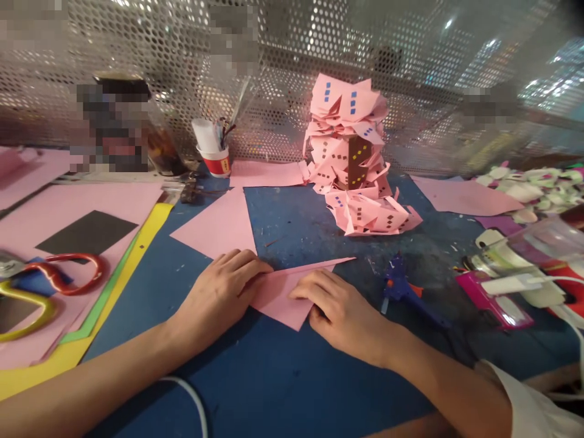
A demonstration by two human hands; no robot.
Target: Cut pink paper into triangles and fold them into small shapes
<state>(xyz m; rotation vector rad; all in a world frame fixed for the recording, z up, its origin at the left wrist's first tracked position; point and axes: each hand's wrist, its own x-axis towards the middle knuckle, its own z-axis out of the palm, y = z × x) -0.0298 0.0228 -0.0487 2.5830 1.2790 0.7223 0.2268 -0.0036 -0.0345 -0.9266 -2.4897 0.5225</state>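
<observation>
Through the head camera I watch two bare hands on a folded pink sheet [278, 298] at the middle of a blue table [296, 383].

Left to right: scissor handles [55, 278] lie on stacked paper [104, 198], apparently kept out of the hands' way; a red-and-white paper cup [214, 166] stands upright, holding a white cylinder [207, 135] and thin sticks [222, 137]. The left hand [228, 280], fingers together, covers the sheet's left end, seemingly to steady it; the right hand [335, 307] rests bent fingers on its right part. I cannot tell whether either thumb pinches. Farther right, a blue glue gun [401, 281], probably within reach, then a clear plastic tub [550, 238], contents unclear.
</observation>
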